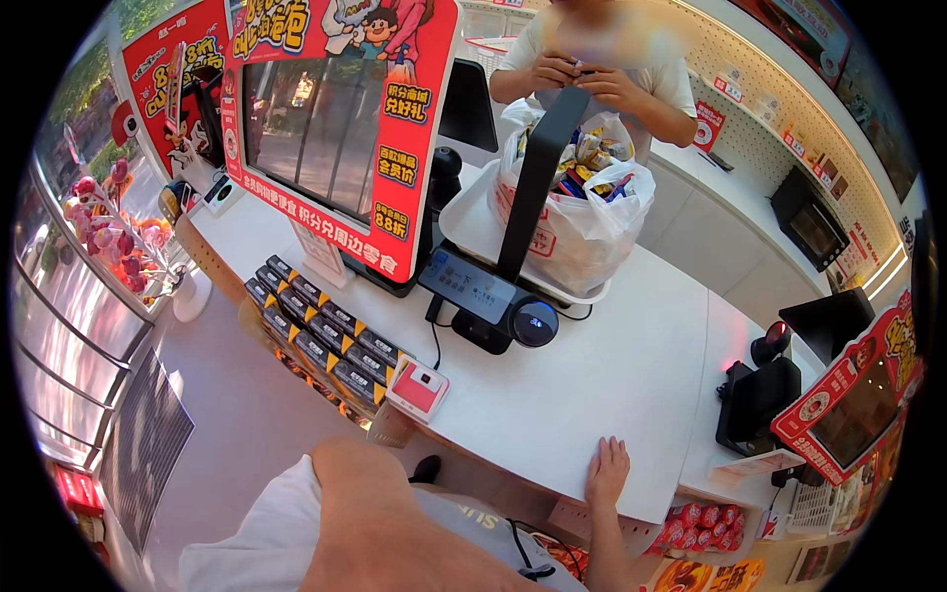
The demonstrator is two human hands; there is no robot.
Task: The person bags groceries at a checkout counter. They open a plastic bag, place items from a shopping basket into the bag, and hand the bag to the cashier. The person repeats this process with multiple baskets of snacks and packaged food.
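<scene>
My right hand (608,470) rests palm down on the near edge of the white counter (562,414), holding nothing. My left hand is out of view; a large bent forearm fills the bottom centre. Farther back on the counter, a full white plastic bag (584,244) of wrapped snacks sits in a white tray (466,211). In front of it stands a payment terminal (473,285) with a black upright and a round lit reader (534,322). Behind the bag a person (592,81) holds a small item in both hands.
A red-framed screen (314,140) stands at the left. Dark boxes (322,333) line the counter's left front, beside a small red and white device (418,388). At the right are a black scanner (769,344), another red-framed screen (851,407) and red packaged goods (699,529) below.
</scene>
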